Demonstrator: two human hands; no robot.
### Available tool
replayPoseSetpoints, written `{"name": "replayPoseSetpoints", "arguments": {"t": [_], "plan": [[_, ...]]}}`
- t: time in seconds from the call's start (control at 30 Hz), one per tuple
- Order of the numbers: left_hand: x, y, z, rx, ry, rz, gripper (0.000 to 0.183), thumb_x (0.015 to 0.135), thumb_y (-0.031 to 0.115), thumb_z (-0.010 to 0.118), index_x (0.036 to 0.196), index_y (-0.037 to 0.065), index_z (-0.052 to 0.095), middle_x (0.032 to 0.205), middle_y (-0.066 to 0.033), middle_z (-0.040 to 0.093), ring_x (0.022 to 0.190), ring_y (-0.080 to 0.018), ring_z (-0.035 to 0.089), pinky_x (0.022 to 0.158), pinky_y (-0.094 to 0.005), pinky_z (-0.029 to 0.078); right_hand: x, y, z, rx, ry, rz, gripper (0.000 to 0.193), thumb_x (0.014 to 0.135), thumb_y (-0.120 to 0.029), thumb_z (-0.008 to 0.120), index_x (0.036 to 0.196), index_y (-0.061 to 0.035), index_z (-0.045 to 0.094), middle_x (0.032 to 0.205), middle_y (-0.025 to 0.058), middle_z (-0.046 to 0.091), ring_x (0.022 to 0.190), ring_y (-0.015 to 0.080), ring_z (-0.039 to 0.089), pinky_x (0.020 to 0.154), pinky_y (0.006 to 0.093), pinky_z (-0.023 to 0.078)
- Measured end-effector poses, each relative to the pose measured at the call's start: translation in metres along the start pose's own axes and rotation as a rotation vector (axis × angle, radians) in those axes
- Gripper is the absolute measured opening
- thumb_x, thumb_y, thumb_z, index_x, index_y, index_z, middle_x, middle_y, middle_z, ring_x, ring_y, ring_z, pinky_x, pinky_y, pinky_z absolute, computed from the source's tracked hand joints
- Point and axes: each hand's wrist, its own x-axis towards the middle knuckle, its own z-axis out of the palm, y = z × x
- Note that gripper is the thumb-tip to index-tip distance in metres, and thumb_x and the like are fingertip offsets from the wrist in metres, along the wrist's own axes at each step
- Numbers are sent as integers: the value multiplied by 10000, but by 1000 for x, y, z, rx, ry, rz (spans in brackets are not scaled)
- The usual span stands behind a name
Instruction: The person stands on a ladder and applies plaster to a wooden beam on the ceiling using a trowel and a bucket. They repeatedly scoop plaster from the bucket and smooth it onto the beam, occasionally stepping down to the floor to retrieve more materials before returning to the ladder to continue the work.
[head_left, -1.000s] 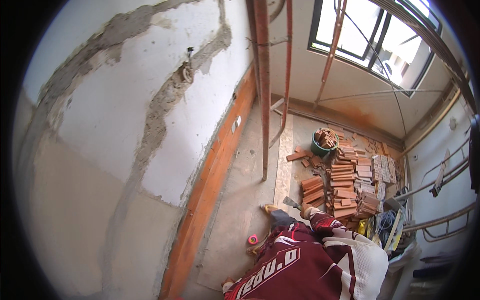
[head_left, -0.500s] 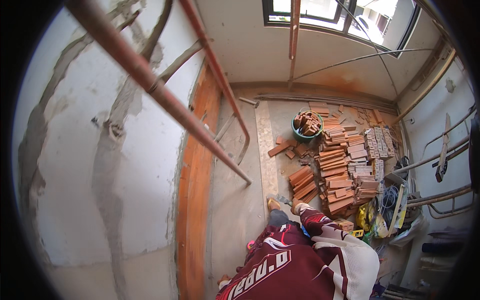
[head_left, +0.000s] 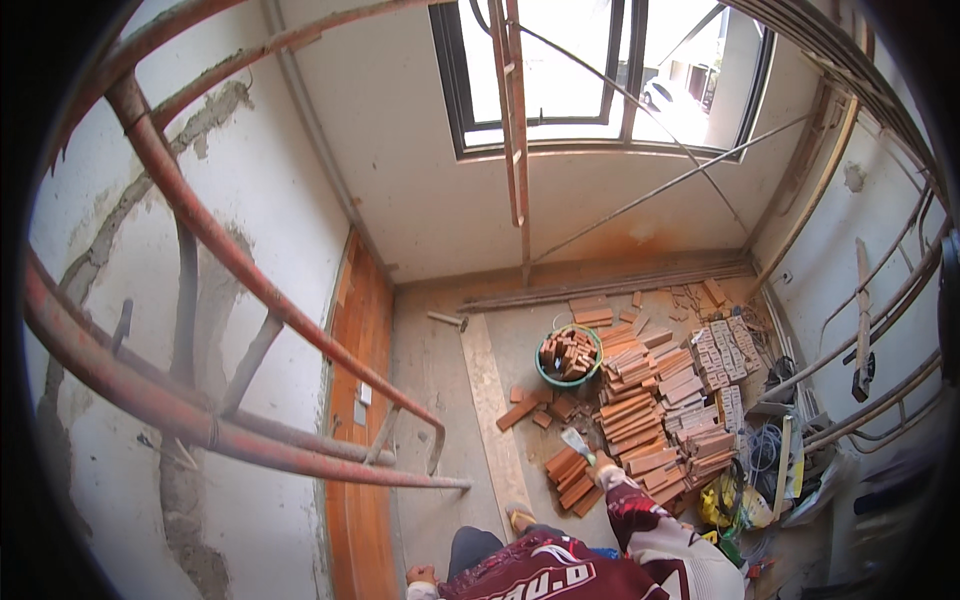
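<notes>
My right hand (head_left: 600,463) is stretched forward, wrapped round the handle of a putty knife (head_left: 575,440). Its broad pale blade points ahead and left, above the near end of a low stack of reddish-brown tile strips (head_left: 577,478). A larger spread of stacked strips (head_left: 637,430) lies just beyond and to the right of this hand. Down at the lower edge, my left hand (head_left: 422,575) is beside my bent knee, fingers curled in, and no object shows in it. A green bucket (head_left: 570,382) filled with cut strips stands ahead of the putty knife.
Red scaffold tubes (head_left: 290,310) cross the left side, in front of the wall. A long pale board (head_left: 487,400) lies on the floor, with a hammer (head_left: 448,320) near its far end. Coiled cable (head_left: 765,450) and yellow bags (head_left: 722,500) crowd the right side.
The view has tilted up, bringing more window and scaffold in. My right hand and the putty knife have moved forward, out from near my foot to the low tile stack.
</notes>
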Motion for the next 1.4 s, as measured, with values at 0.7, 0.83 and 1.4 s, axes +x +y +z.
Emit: {"name": "replayPoseSetpoints", "arguments": {"t": [0.7, 0.83, 1.4], "plan": [[155, 230, 106, 162, -201, 30, 214, 837, 199, 617, 842, -13, 591, 674, -81, 603, 540, -201, 585, 472, -341, 476, 129, -26, 13, -83, 11, 63, 541, 766, -264, 682, 1238, -73, 497, 1090, 221, 625, 1029, 371, 606, 845, 421, 494], [167, 230, 74, 158, -154, -17, 225, 841, 210, 614, 844, -14, 597, 686, -76, 604, 557, -199, 588, 489, -341, 480, 169, -119, -40, 139, 154, 23, 475, 776, -257, 690, 1192, -101, 523, 1060, 222, 626, 1024, 391, 587, 862, 433, 473], [4, 128, 77, -42, -39, -465, 252, 845, 240, 614, 875, -10, 621, 744, -67, 624, 646, -195, 606, 577, -339, 495, 287, -425, 37, 27, -345, -516, 467, 809, -228, 633, 1233, -95, 487, 1074, 234, 613, 1028, 401, 579, 885, 440, 455]]}}
